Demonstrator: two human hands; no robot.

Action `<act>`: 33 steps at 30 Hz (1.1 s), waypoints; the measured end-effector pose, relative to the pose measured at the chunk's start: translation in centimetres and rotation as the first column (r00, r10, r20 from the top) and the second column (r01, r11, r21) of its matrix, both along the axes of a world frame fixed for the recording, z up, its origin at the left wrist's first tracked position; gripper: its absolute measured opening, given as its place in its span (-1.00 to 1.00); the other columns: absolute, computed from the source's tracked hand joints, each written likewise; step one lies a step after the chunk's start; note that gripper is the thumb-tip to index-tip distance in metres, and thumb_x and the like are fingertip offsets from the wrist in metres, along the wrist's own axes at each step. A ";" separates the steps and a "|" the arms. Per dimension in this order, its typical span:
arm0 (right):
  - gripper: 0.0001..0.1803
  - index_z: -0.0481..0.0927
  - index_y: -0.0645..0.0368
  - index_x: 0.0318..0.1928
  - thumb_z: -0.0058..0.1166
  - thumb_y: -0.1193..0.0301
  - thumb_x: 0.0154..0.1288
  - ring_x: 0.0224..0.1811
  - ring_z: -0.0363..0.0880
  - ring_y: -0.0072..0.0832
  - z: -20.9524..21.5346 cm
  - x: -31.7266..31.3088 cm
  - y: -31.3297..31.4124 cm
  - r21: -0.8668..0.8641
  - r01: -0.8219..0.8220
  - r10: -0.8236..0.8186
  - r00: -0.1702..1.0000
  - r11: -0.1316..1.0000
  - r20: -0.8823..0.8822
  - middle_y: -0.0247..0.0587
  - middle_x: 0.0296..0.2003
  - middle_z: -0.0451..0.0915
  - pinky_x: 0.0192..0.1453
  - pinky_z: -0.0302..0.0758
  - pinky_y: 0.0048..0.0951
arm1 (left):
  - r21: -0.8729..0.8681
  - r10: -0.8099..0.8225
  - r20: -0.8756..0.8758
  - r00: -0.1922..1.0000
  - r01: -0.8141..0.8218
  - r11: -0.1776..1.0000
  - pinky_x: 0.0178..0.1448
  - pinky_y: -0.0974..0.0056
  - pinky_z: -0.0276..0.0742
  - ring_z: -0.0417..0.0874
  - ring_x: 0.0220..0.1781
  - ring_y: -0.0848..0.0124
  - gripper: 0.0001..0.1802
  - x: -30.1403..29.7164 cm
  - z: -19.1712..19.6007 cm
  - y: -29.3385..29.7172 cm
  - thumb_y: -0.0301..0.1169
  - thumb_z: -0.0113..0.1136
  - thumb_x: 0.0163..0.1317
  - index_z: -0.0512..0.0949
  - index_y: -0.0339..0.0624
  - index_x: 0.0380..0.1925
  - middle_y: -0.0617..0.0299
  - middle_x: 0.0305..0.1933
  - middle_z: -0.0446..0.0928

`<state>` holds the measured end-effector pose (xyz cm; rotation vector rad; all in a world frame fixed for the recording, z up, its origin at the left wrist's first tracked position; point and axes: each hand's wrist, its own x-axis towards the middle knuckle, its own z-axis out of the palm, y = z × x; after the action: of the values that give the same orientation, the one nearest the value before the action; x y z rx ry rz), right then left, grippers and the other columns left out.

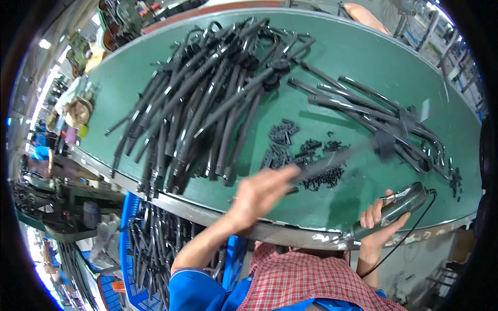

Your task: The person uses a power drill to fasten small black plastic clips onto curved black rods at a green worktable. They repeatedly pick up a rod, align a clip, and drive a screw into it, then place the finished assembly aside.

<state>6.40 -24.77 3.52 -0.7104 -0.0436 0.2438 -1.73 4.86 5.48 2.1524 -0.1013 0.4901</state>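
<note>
Blue sleeve, red checked shirt, perhaps apron.

Factory assembly line: green conveyor belt (pixel 363 57) w/ piled black parts (pixel 207 98).

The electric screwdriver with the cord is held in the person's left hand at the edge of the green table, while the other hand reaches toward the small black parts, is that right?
Not quite: the head view shows the electric screwdriver in the right hand, not the left. The rest holds: it is at the edge of the green table, and the left hand reaches toward the small black parts.
</note>
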 end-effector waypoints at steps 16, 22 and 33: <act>-0.30 0.45 0.12 0.04 -0.27 -0.27 0.35 -0.65 0.16 -0.62 -1.8 2.6 -6.8 0.042 0.304 -0.266 0.886 0.952 -0.380 -0.44 -0.62 0.21 -0.54 0.17 -0.52 | 0.829 0.669 0.022 0.743 -0.388 0.403 -0.21 0.21 0.46 0.54 -0.36 0.27 -0.56 1.2 12.1 33.2 -0.20 0.16 0.24 0.58 -0.26 0.02 0.04 -0.30 0.58; -0.26 0.47 0.11 0.00 -0.25 -0.32 0.30 -0.64 0.12 -0.60 -3.8 2.8 -8.4 0.128 0.236 -0.166 0.898 0.963 -0.407 -0.45 -0.62 0.22 -0.50 0.13 -0.49 | 0.526 0.117 -0.052 0.992 -0.072 0.848 -0.02 0.21 0.54 0.66 -0.15 0.18 -0.77 20.0 5.6 6.0 -0.38 0.12 0.26 0.64 -0.25 -0.18 0.01 -0.19 0.63; -0.26 0.42 0.14 0.03 -0.27 -0.30 0.32 -0.61 0.26 -0.48 -3.8 3.7 -8.9 0.265 0.276 -0.106 0.850 0.924 -0.516 -0.34 -0.61 0.30 -0.45 0.29 -0.37 | 0.612 -0.192 0.061 0.980 0.115 0.782 -0.28 0.09 0.52 0.59 -0.35 0.01 -0.60 25.2 -0.1 -7.9 -0.43 0.23 0.16 0.49 -0.10 0.04 0.06 -0.36 0.55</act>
<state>10.06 -33.67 -0.24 -0.2940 0.4699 0.2100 23.49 -3.05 5.39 2.7115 -0.5711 0.5408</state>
